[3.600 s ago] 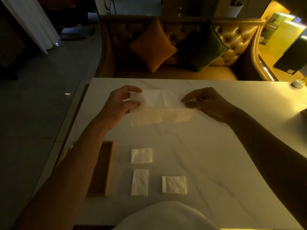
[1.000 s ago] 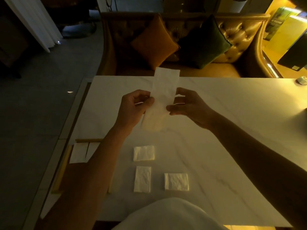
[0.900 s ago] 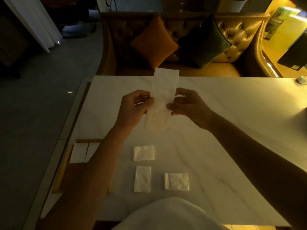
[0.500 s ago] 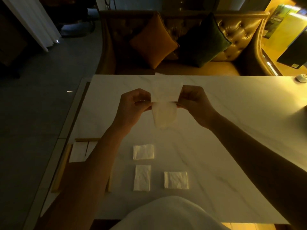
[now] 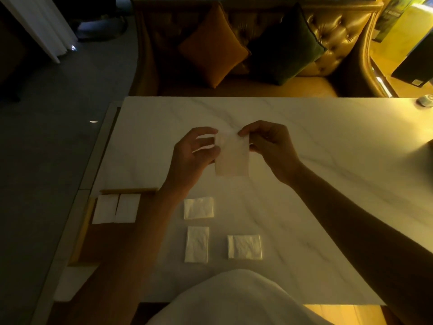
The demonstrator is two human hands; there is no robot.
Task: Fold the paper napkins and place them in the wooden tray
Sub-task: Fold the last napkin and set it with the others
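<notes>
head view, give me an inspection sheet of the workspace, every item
surface: white marble table, dimly lit
job's things: held napkin folded, above the table; wooden tray at left edge holding two tray napkins; three loose napkins flat on the table
clutter: small round white object at far right edge
grippers: left hand and right hand pinch the held napkin's top corners
cables: nothing seen
surroundings: tufted sofa, orange cushion, green cushion

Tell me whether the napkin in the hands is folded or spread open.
Folded. The napkin hangs as a small compact rectangle, pinched at its top by the left hand and right hand.
</notes>
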